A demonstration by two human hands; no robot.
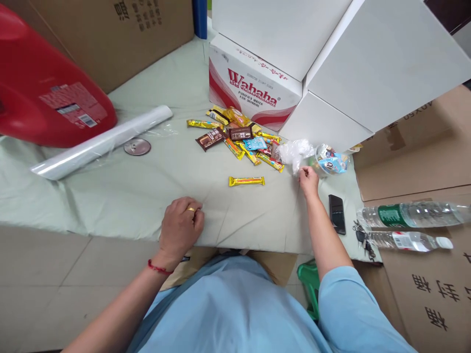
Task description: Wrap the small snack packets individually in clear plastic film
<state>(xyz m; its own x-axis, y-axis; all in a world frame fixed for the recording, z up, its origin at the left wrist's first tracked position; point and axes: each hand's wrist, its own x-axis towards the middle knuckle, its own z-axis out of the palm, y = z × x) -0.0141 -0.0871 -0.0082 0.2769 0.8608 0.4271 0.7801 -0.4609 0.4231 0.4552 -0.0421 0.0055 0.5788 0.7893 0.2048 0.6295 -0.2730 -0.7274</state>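
Note:
My right hand is closed on the edge of a crumpled clear plastic bag, beside a clear tub with snack packets in it. My left hand rests curled on the cloth near the table's front edge, fingers folded under and nothing visible in them. A yellow wrapped snack bar lies alone between the hands. Behind it is a loose pile of wrapped snacks, among them a brown packet, a blue packet and several yellow sticks.
A Wahaha water carton and white boxes stand behind the pile. To the left are a red jug, a roll of plastic film and a round disc. A phone, keys and two bottles are at right.

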